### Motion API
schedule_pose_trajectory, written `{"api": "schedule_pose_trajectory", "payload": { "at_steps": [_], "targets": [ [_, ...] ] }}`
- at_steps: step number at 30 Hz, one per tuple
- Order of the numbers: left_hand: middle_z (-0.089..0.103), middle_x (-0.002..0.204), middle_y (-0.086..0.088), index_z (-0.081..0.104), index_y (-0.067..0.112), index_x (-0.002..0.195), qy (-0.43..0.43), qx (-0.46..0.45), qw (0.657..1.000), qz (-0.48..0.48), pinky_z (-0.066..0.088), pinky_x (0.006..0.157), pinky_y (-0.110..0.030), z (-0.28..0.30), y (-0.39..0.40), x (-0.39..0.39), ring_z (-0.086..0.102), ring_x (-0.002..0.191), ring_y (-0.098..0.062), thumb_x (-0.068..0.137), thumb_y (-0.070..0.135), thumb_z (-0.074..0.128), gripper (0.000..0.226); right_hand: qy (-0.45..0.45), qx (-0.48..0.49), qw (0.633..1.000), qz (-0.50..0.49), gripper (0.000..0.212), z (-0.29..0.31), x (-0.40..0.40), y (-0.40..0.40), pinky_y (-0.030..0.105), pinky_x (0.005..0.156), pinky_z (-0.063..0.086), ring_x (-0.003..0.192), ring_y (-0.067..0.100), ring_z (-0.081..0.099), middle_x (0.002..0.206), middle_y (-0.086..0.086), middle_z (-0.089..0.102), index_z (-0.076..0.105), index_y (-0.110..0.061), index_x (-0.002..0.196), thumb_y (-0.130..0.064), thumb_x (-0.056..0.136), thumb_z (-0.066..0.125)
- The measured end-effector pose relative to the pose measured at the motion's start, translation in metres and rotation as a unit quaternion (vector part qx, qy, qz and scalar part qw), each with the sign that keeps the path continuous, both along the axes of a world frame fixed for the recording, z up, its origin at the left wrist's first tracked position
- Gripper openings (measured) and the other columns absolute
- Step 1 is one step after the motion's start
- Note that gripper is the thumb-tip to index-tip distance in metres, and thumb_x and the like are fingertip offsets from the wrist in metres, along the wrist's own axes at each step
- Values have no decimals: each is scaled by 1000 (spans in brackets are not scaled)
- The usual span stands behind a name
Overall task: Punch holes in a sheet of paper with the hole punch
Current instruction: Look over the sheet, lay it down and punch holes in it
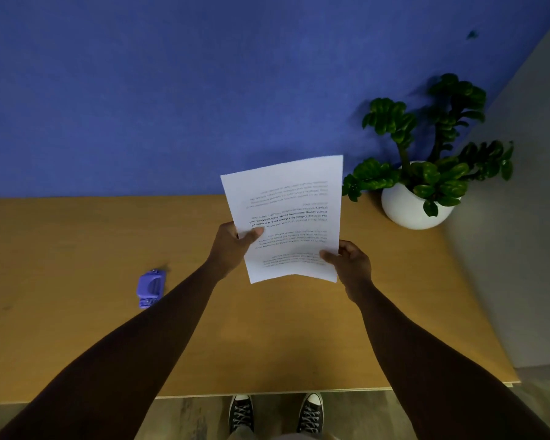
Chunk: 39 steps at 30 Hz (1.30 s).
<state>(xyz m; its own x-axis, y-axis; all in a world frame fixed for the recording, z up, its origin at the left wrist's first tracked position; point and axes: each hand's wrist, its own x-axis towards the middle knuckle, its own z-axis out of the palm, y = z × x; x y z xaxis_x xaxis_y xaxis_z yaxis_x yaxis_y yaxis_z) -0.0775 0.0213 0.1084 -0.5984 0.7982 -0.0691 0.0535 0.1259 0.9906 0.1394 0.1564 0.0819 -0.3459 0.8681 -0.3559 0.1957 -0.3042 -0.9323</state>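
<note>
Wood-toned desk (77, 344) runs from the blue wall panel (140, 90) to its near edge just above your shoes (242, 414); bare surface lies all around the hole punch (151, 289). Right of the punch, above the desk, you hold the printed sheet of paper (286, 217): your left hand (232, 246) pinches its left edge under the thumb, your right hand (351, 262) pinches the lower right corner. Far right of the punch, a white round pot (407, 211) holds a green leafy plant (426, 138) beside the desk's right edge.
</note>
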Motion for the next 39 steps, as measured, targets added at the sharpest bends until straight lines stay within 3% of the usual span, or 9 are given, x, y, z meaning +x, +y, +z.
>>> {"api": "schedule_pose_trajectory", "payload": {
  "at_steps": [3, 6, 11, 15, 22, 26, 30, 32, 39],
  "targets": [
    [75, 109, 1, 73, 13, 113, 39, -28, 999, -4, 61, 80, -39, -6, -1, 1, 73, 94, -16, 90, 19, 71, 24, -7, 14, 1000, 18, 25, -1, -1, 0, 32, 76, 58, 88, 20, 69, 99, 0, 74, 71, -17, 99, -6, 77, 78],
    [77, 101, -1, 75, 12, 106, 66, -51, 997, -8, 62, 78, -42, -13, -5, 3, 74, 87, -17, 90, 22, 71, 19, -26, 13, 999, 28, 26, -4, -2, -3, 36, 81, 58, 94, 21, 69, 102, 1, 74, 72, -15, 100, -4, 77, 76],
    [76, 95, 4, 77, 19, 96, 55, -79, 995, -5, 60, 72, -31, -26, -16, 8, 74, 86, -18, 88, 21, 72, 9, -103, 34, 994, 34, 28, -11, 0, -10, 33, 75, 55, 89, 23, 67, 101, 6, 72, 70, -7, 102, -8, 76, 79],
    [74, 96, 4, 75, 11, 104, 45, -82, 995, 20, 53, 66, -17, -32, -22, 8, 72, 84, -6, 88, 17, 72, 17, -127, 77, 988, 38, 24, -11, -2, -13, 33, 74, 55, 82, 23, 64, 88, 1, 67, 70, -9, 100, -14, 78, 78],
    [70, 107, 5, 70, 6, 117, 36, -46, 997, 44, 55, 66, -13, -26, -19, 9, 70, 80, 7, 90, 13, 70, 28, -115, 161, 979, 44, 30, 3, -12, -10, 29, 79, 54, 90, 18, 65, 107, 2, 71, 68, -9, 115, -15, 86, 71],
    [71, 108, 4, 70, 7, 115, 20, -44, 998, 46, 57, 69, -17, -30, -23, 9, 71, 85, 1, 88, 13, 72, 28, -124, 168, 976, 60, 29, 4, -14, -10, 27, 79, 54, 96, 20, 66, 113, 3, 71, 68, -12, 116, -15, 87, 70],
    [74, 106, 3, 72, 16, 109, 14, -93, 995, 24, 61, 74, -32, -44, -30, 7, 73, 92, -17, 86, 20, 75, 24, -160, 137, 971, 112, 35, -2, -8, -16, 38, 85, 58, 104, 28, 66, 119, 5, 68, 64, -14, 122, -14, 87, 69],
    [74, 106, 2, 72, 18, 107, 17, -105, 994, 23, 62, 77, -38, -47, -30, 7, 72, 91, -19, 86, 21, 75, 22, -168, 135, 970, 116, 34, -5, -6, -18, 32, 81, 56, 105, 28, 65, 120, 6, 68, 64, -13, 122, -13, 88, 67],
    [75, 108, -1, 73, 12, 111, 25, -77, 996, 43, 61, 77, -31, -41, -30, 11, 73, 92, -15, 86, 20, 75, 26, -147, 169, 970, 94, 31, 2, -4, -21, 26, 78, 51, 94, 17, 61, 117, 9, 68, 64, -8, 120, -10, 89, 65]
  ]
}}
